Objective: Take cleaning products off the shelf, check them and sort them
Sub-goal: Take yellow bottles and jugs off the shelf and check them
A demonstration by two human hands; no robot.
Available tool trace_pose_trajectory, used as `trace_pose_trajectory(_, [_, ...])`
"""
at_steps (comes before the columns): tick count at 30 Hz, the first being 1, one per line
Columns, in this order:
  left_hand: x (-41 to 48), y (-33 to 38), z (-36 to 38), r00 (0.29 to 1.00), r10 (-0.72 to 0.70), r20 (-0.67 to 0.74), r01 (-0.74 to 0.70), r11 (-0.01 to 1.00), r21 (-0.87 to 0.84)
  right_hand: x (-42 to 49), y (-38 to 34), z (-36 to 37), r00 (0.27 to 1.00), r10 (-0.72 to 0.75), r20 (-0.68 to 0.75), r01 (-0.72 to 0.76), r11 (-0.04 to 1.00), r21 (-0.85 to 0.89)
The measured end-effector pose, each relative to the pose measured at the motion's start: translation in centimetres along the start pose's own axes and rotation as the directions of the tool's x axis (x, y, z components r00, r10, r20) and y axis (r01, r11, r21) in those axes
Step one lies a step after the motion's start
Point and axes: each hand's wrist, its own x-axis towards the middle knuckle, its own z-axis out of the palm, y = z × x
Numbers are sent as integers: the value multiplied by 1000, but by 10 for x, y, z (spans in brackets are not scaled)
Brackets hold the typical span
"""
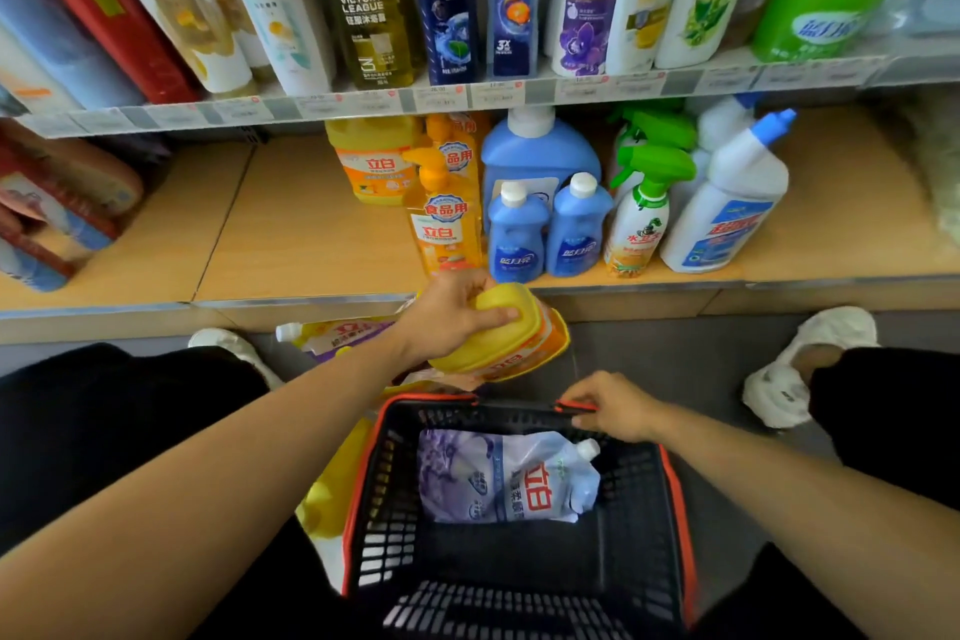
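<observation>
My left hand (451, 313) grips a yellow and orange detergent jug (511, 346) by its top, tilted, just above the far rim of a black basket (519, 582) with orange trim. My right hand (613, 405) holds the basket's far rim. A purple and white refill pouch (498, 476) lies inside the basket. The lower shelf (291, 234) carries a yellow jug (371, 159), an orange pump bottle (444, 218), two small blue bottles (548, 231), a large blue jug (537, 151), a green-trigger spray bottle (641, 213) and a white toilet-cleaner bottle (727, 208).
Another refill pouch (332, 335) lies on the floor beyond the basket, and a yellow bottle (327, 499) sits at the basket's left side. Shampoo bottles (447, 0) line the upper shelf. My knees and white shoes (789, 369) flank the basket. Packaged goods (47, 208) fill the lower shelf's left end.
</observation>
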Motion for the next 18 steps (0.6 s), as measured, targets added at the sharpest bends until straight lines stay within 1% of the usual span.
trace_pose_trajectory(2, [8, -7, 5, 995, -43, 94, 39, 998, 39, -1, 2, 4, 998, -38, -40, 38, 999, 2])
trace_pose_trajectory(4, [16, -13, 12, 977, -77, 201, 61, 994, 88, -2, 4, 4, 997, -65, -51, 65, 998, 0])
trace_pose_trajectory(7, [24, -22, 23, 952, -107, 287, 57, 983, 176, -6, 6, 5, 994, -101, -34, 102, 995, 7])
trace_pose_trajectory(10, [33, -29, 33, 933, -126, 336, 48, 972, 231, -12, 8, 10, 989, -148, 11, 148, 989, 10])
trace_pose_trajectory(15, [34, -42, 53, 891, -172, 421, 35, 948, 315, -23, 12, 28, 975, -188, 118, 183, 981, 58])
trace_pose_trajectory(18, [33, -44, 66, 905, -120, 409, -61, 913, 403, -21, 10, 29, 974, -181, 135, 181, 983, 16])
